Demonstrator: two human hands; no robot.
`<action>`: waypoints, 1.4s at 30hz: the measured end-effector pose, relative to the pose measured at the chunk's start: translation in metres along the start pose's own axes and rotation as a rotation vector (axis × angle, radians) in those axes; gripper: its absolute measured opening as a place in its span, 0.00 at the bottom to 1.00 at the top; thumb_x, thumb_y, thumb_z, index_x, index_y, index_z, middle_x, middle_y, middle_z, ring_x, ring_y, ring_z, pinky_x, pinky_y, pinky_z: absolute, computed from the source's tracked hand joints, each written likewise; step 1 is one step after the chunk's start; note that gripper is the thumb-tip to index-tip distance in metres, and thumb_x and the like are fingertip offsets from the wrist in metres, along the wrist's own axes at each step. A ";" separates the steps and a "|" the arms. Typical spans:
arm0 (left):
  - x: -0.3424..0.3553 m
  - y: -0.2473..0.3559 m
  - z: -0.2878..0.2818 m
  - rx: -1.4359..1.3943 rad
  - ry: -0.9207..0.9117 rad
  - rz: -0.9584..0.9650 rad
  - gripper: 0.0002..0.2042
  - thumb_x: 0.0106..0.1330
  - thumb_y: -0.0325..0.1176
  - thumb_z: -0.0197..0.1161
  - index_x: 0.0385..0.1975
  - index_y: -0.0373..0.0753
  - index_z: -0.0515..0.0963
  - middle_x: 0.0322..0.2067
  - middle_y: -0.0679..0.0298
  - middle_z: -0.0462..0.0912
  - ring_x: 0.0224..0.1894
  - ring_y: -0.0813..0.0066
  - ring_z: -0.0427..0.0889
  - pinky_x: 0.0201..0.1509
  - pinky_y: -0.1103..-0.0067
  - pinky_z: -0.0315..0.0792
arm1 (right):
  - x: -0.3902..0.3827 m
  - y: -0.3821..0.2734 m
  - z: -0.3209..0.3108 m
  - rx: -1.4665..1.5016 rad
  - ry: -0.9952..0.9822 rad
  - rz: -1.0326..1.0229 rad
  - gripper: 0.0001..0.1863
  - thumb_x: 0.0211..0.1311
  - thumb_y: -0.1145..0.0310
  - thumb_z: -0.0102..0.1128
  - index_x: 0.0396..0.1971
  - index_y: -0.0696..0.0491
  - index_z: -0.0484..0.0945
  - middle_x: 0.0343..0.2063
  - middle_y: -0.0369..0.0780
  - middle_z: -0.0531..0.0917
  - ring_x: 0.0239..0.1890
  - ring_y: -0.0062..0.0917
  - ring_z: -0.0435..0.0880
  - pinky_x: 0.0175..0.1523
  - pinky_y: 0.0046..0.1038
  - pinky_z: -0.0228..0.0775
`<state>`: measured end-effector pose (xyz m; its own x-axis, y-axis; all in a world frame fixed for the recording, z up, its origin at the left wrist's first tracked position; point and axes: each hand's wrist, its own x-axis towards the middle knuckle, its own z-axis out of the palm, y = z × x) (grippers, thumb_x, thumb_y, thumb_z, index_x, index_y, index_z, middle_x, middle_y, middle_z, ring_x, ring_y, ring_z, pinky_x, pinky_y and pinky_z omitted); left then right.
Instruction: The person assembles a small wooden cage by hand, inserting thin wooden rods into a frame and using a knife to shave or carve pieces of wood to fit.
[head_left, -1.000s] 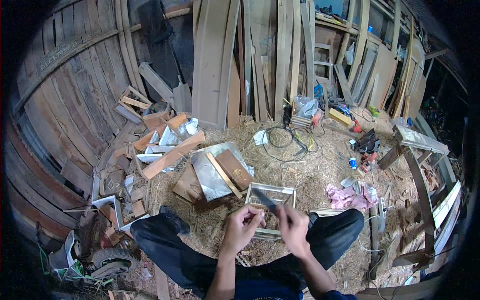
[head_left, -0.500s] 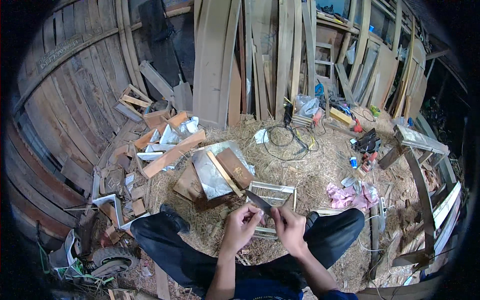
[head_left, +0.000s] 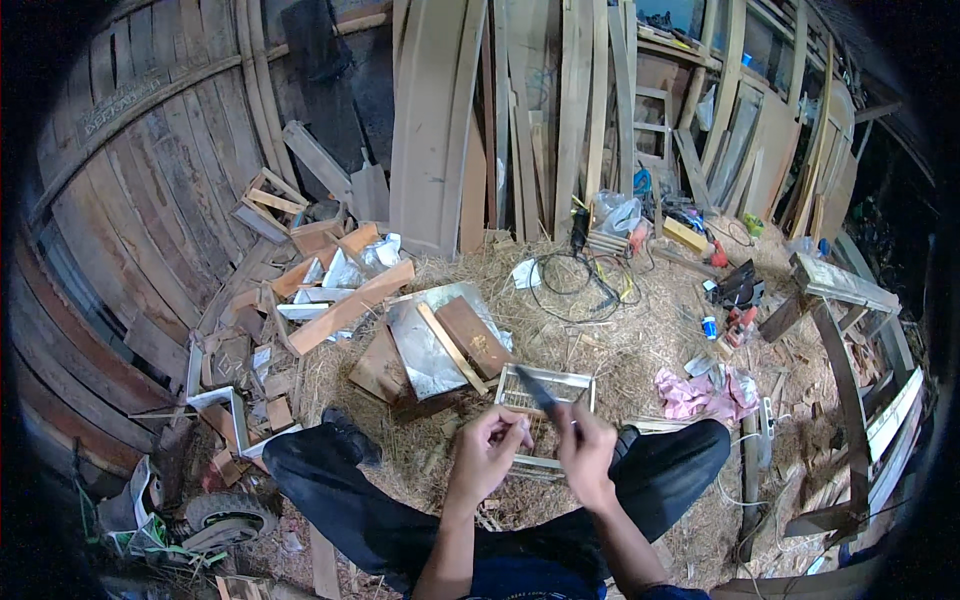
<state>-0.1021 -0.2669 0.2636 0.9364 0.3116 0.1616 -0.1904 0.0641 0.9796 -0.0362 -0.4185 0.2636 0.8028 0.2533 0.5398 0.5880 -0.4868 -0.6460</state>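
The handle of a knife (head_left: 537, 390) is wrapped in my right hand (head_left: 587, 450), its dark blade pointing up and to the left. Beside it on the left, my left hand (head_left: 480, 455) is closed, thumb against the fingers; what it pinches, if anything, is too small to make out. A gap separates the two hands. Below them on the shavings lies a small pale wooden frame (head_left: 587, 382) with slats, partly covered by my hands and the blade.
Wooden boards and a grey sheet (head_left: 430, 350) lie ahead of my left leg, near offcuts (head_left: 355, 308). A pink cloth (head_left: 700, 395) is by my right knee. Coiled cables (head_left: 590, 290) lie further ahead. A wooden trestle (head_left: 845, 280) stands at right; planks (head_left: 430, 130) lean behind.
My right hand has moved slightly right, away from the left hand, and the knife blade has swung more upright. My left hand has hardly moved.
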 end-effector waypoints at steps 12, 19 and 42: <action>0.001 0.011 -0.001 -0.042 -0.105 -0.167 0.06 0.71 0.30 0.62 0.37 0.33 0.78 0.29 0.65 0.84 0.34 0.82 0.81 0.42 0.82 0.73 | 0.015 -0.007 -0.009 0.637 -0.167 0.410 0.14 0.74 0.64 0.57 0.38 0.63 0.80 0.19 0.29 0.75 0.22 0.09 0.66 0.25 0.18 0.55; 0.002 0.013 -0.008 -0.041 -0.111 -0.147 0.06 0.71 0.30 0.62 0.37 0.33 0.78 0.29 0.65 0.83 0.33 0.82 0.81 0.40 0.82 0.74 | 0.022 -0.015 -0.025 0.834 -0.313 0.507 0.13 0.74 0.66 0.57 0.48 0.61 0.79 0.19 0.28 0.74 0.20 0.08 0.66 0.23 0.17 0.54; 0.001 0.015 -0.007 -0.111 -0.208 -0.145 0.15 0.73 0.32 0.59 0.55 0.33 0.80 0.26 0.70 0.78 0.28 0.85 0.72 0.33 0.85 0.65 | 0.030 -0.007 -0.034 0.330 -0.056 0.287 0.10 0.70 0.69 0.61 0.39 0.62 0.83 0.18 0.35 0.79 0.23 0.12 0.72 0.28 0.21 0.63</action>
<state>-0.1064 -0.2594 0.2773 0.9945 0.0911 0.0526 -0.0701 0.2013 0.9770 -0.0196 -0.4353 0.3028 0.9370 0.1958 0.2893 0.3333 -0.2533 -0.9082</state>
